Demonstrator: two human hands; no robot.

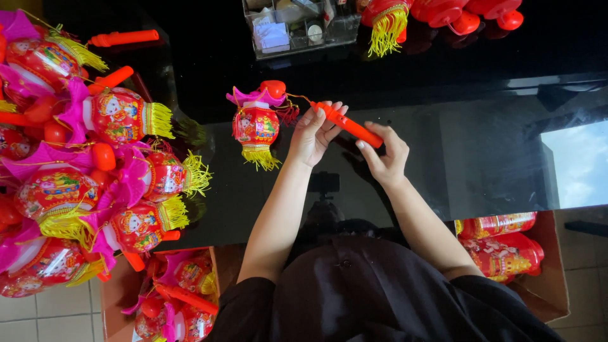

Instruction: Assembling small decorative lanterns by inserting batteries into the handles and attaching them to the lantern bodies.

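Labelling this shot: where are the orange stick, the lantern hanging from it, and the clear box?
Orange stick (354, 128), head view, mid-shaft between the hands.
Lantern (256, 125), head view, red body.
Clear box (297, 28), head view, front wall.

Orange handle stick (347, 124) tilted; red lantern (256, 126) dangles beside it.

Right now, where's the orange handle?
In the head view the orange handle lies mid-frame over the black table, held in both hands: left hand, right hand. The red lantern hangs just left.
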